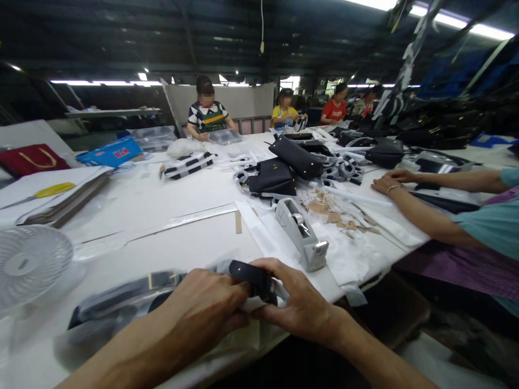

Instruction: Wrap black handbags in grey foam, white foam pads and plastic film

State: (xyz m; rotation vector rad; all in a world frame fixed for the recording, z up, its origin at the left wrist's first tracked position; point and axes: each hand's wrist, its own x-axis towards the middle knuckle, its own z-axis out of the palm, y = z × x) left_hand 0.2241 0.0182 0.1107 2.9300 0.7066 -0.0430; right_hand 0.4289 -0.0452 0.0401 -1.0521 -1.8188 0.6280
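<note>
At the near edge of the table, my right hand point(298, 300) is closed around a looped black strap point(252, 273), with the thumb below and the fingers above. My left hand point(206, 300) meets it from the left, its bent fingers pressed to the same strap; the fingertips are partly hidden. To the left, partly behind my left forearm, lies a black bag point(121, 294) with gold-coloured metal, covered in clear plastic. A grey tape dispenser point(298, 232) stands just beyond my right hand.
Black handbags point(273, 175) and paper tags point(324, 208) lie mid-table. A fan point(30, 267) and yellow-handled scissors point(54, 189) are at left. A co-worker's hands point(391, 181) rest at right; other people sit across the table point(194, 189).
</note>
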